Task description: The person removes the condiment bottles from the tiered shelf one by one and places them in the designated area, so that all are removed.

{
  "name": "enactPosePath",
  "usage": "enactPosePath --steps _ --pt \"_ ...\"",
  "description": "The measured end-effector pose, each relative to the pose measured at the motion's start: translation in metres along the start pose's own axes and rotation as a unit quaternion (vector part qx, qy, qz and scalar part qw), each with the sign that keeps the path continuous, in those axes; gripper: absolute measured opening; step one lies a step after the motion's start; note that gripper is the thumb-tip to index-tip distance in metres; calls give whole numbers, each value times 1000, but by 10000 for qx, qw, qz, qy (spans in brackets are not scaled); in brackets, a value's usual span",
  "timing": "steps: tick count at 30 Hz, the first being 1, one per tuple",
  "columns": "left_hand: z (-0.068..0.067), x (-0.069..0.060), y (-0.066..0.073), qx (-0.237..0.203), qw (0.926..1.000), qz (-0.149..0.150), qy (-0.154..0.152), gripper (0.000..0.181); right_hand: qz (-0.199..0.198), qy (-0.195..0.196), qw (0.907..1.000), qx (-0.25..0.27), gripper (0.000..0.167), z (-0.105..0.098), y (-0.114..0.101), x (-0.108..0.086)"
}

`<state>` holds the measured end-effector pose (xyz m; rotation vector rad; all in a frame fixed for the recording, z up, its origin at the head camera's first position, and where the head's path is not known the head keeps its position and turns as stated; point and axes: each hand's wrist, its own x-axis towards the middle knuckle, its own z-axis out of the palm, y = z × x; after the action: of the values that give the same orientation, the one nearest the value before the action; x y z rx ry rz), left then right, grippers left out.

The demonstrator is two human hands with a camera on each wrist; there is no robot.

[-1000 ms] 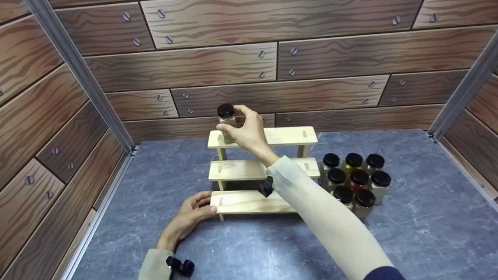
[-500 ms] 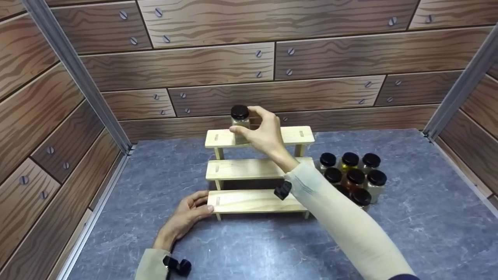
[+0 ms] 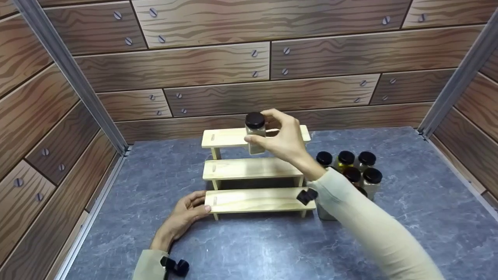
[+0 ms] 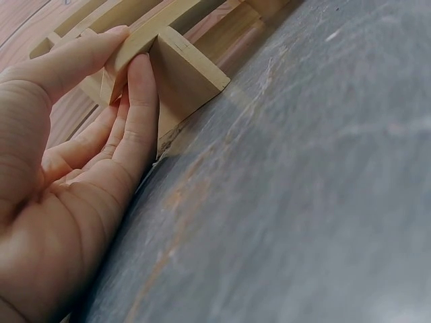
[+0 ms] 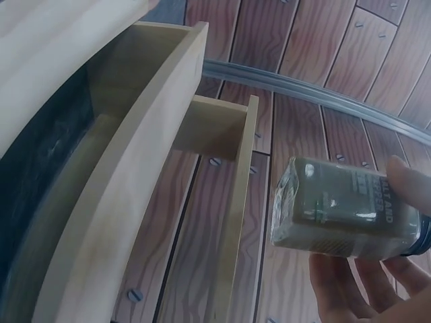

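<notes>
My right hand point(image 3: 286, 140) holds a spice jar point(image 3: 256, 149) with a black lid and a greyish-brown filling, thumb on one side and fingers on the other. In the right wrist view the jar point(image 5: 343, 208) shows white print, partly "ALT AND", and its base is apart from the wood. It hangs upright in front of the top tier of a pale three-step wooden rack point(image 3: 249, 167). My left hand point(image 3: 183, 216) pinches the left end of the lowest step. In the left wrist view the thumb lies above that board point(image 4: 124, 64) and a finger below it.
Several black-lidded jars point(image 3: 371, 182) stand in a cluster right of the rack, partly behind my right forearm. A grey marbled tabletop point(image 3: 241, 249) lies beneath everything. Wood-patterned walls point(image 3: 218, 101) with metal corner rails point(image 3: 83, 85) enclose the back and sides.
My right hand has carried the jar from the left end of the top step rightward and slightly toward me, off the board. The left hand keeps its grip on the lowest step.
</notes>
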<state>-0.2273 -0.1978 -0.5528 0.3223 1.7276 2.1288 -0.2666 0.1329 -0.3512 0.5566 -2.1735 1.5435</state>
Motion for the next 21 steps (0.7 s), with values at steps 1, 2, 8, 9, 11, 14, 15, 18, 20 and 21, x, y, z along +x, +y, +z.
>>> enactPosePath --steps 1,2,8,9,11,14,15,18,20,21 --pt "0 0 0 -6 10000 -4 5 71 -13 -7 10000 -29 52 -4 -1 -2" --pt "0 0 0 -5 10000 -8 8 71 -22 -12 10000 -62 52 -7 -1 -4" --pt "0 -1 1 23 10000 -23 13 70 -14 -126 9998 -129 54 -25 -8 -17" --pt "0 -1 1 22 10000 -21 22 70 -30 -141 9998 -117 54 -27 -9 -19" --pt "0 -2 1 17 10000 -18 34 70 -102 -157 9998 -116 53 -32 -10 -23" --pt "1 -1 0 -1 10000 -25 29 70 -209 -162 9995 -148 53 -39 -13 -29" --pt "1 -1 0 -6 10000 -22 20 70 -226 -178 9995 -154 53 -41 -14 -31" --pt "1 -1 0 6 10000 -40 40 70 -233 -224 9993 -181 54 -48 -16 -38" --pt "1 0 1 18 10000 -54 68 70 -250 -235 9991 -269 54 -53 -17 -43" --pt "1 0 1 30 10000 -54 76 70 -273 -224 9989 -312 54 -55 -17 -45"
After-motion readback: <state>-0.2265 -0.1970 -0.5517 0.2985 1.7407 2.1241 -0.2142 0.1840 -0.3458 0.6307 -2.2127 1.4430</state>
